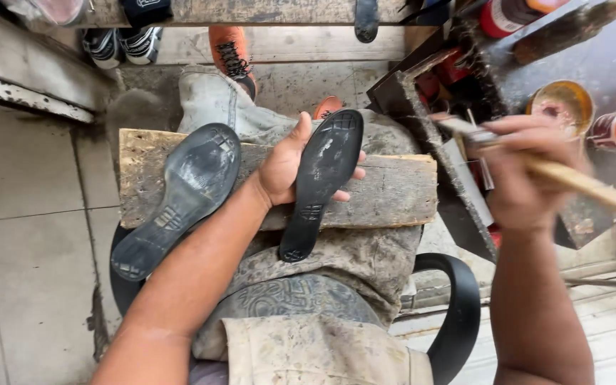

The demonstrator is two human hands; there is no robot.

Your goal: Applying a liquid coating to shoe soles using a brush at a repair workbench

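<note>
Lying across the lap: a wooden board (386, 192). Resting on the board's nine o'clock end: a shoe sole (180, 196), overhanging toward seven o'clock. Sitting just at three o'clock of it: a second sole (322, 178), cupped from beneath by the left hand (286, 167). Hovering well out at three o'clock, off the board: the right hand (522, 178), gripping a brush (572, 175). Standing beyond at one o'clock: an open tin (561, 103).
</note>
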